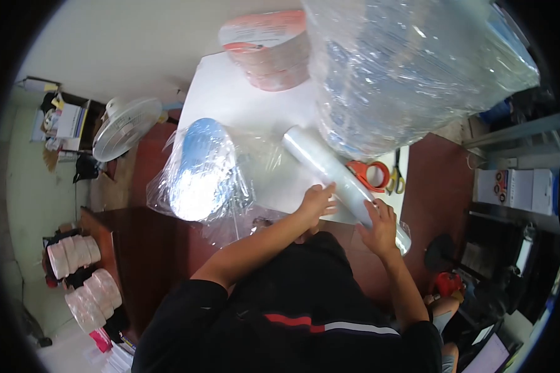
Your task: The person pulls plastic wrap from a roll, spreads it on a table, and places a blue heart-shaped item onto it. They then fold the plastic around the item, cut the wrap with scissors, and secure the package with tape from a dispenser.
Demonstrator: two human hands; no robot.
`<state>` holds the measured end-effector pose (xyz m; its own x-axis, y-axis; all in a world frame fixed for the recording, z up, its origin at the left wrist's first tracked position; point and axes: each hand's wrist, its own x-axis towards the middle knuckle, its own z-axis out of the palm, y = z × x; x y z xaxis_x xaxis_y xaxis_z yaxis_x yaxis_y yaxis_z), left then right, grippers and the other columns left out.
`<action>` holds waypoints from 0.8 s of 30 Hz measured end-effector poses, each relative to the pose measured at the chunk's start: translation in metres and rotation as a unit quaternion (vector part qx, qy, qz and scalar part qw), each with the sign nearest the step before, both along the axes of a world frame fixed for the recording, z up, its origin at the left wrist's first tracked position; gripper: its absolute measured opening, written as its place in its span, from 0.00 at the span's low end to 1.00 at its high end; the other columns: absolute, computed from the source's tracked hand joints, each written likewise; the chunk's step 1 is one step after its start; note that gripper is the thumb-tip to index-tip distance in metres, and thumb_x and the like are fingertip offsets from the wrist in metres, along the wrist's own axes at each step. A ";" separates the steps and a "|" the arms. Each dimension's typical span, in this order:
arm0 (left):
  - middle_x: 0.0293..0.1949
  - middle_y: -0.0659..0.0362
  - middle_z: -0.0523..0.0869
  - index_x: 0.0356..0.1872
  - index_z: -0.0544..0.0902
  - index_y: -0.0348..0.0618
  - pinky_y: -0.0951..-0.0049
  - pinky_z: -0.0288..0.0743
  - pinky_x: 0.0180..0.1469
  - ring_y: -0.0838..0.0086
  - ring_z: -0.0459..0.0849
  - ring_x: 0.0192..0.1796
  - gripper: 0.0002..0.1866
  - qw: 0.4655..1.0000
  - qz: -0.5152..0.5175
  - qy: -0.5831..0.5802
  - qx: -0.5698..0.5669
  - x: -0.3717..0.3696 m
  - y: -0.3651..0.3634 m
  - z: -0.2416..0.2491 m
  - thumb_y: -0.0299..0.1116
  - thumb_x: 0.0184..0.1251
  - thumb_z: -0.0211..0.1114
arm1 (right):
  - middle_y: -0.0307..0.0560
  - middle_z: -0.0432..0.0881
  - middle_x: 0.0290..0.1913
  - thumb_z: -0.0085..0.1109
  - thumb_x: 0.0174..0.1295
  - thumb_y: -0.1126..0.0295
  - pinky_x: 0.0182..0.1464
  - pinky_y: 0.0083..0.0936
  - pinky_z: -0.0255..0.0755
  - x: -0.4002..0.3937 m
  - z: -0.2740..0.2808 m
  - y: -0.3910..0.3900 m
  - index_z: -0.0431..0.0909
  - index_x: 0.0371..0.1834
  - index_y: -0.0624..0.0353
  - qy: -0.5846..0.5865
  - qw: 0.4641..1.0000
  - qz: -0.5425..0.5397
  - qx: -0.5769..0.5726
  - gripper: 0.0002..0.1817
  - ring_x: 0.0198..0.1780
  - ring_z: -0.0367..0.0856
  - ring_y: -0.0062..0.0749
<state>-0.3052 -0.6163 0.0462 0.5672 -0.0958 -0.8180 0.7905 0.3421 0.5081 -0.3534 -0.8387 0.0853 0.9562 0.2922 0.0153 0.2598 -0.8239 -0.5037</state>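
A long roll of clear plastic film (326,166) lies diagonally over the white table (280,115), its near end past the table's edge. My right hand (380,225) rests on the roll's near part with its fingers spread. Left of the roll, my left hand (318,204) has its fingers partly curled, close to the film; whether it pinches any film cannot be made out. A blue, oval-topped stack (203,171) sits at the table's left under loose, crumpled clear film. Right of the roll lie an orange tape dispenser (368,176) and black-and-yellow scissors (396,178).
A large film-wrapped bundle (410,74) stands at the table's back right, beside a wrapped red-and-white stack (270,53). A fan (126,128) is at the left, with wrapped stacks (93,298) below it. Part of another person's leg (445,308) shows at lower right.
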 end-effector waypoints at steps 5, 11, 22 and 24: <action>0.56 0.53 0.82 0.58 0.79 0.38 0.62 0.81 0.55 0.62 0.84 0.56 0.25 0.961 -0.272 -0.027 -0.049 -0.048 0.074 0.099 0.49 0.73 0.65 | 0.52 0.74 0.61 0.76 0.45 0.69 0.62 0.47 0.65 0.002 -0.011 0.006 0.77 0.61 0.58 -0.028 0.999 -0.021 -0.009 0.35 0.60 0.72 0.52; 0.40 0.59 0.89 0.44 0.86 0.39 0.75 0.79 0.40 0.75 0.87 0.40 0.19 0.975 -0.216 -0.014 0.047 -0.134 0.215 0.144 0.47 0.71 0.68 | 0.50 0.79 0.53 0.77 0.45 0.69 0.57 0.43 0.70 0.006 -0.004 0.031 0.80 0.54 0.60 -0.106 0.994 -0.028 -0.001 0.29 0.54 0.77 0.49; 0.49 0.65 0.82 0.54 0.75 0.53 0.65 0.72 0.50 0.74 0.80 0.48 0.21 0.941 0.313 -0.071 0.112 -0.195 0.391 0.056 0.40 0.64 0.74 | 0.38 0.82 0.26 0.77 0.54 0.50 0.32 0.21 0.72 -0.031 0.027 0.245 0.86 0.37 0.66 0.467 0.849 0.099 0.227 0.26 0.28 0.78 0.20; 0.45 0.65 0.83 0.50 0.77 0.53 0.69 0.73 0.46 0.76 0.80 0.43 0.17 0.943 0.311 -0.110 0.041 -0.186 0.403 0.039 0.37 0.65 0.74 | 0.35 0.81 0.25 0.76 0.57 0.53 0.28 0.18 0.67 -0.043 0.006 0.272 0.87 0.37 0.66 0.486 0.825 0.027 0.287 0.22 0.25 0.74 0.16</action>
